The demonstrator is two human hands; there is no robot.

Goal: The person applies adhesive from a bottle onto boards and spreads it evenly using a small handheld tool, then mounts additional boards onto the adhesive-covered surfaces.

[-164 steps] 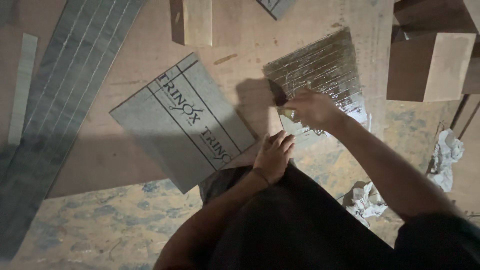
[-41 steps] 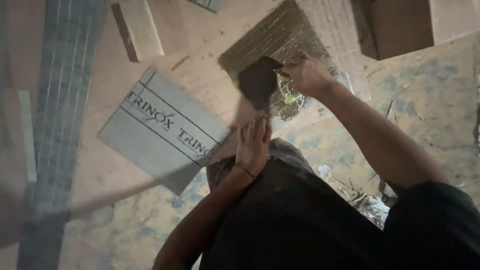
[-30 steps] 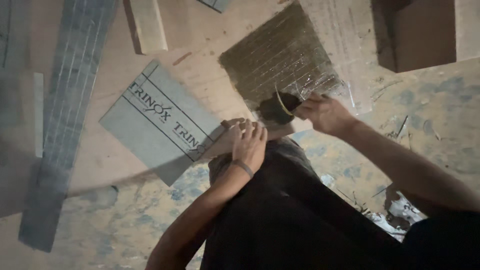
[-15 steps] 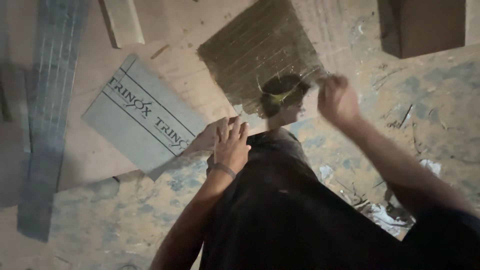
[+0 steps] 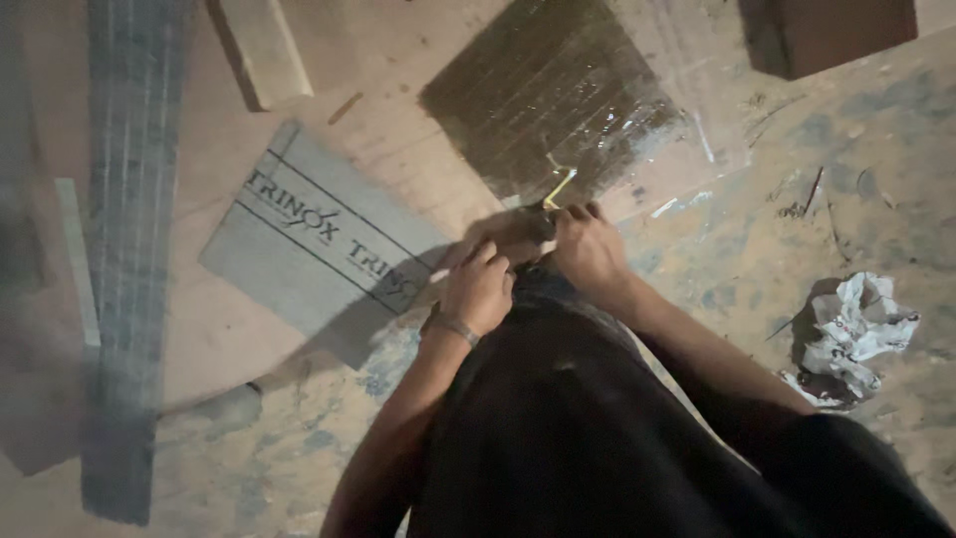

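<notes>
Right hand (image 5: 590, 249) grips one yellow-handled tool (image 5: 554, 189); left hand (image 5: 480, 289), grip unclear, near one grey sheet (image 5: 317, 239)

A grey printed board (image 5: 319, 239) is lying left of the grip; crumpled paper (image 5: 851, 334) is sitting far right.

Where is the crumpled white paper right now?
In the head view, the crumpled white paper lies on the dusty floor at the right side, apart from the right hand and right of the person's forearm.
</notes>
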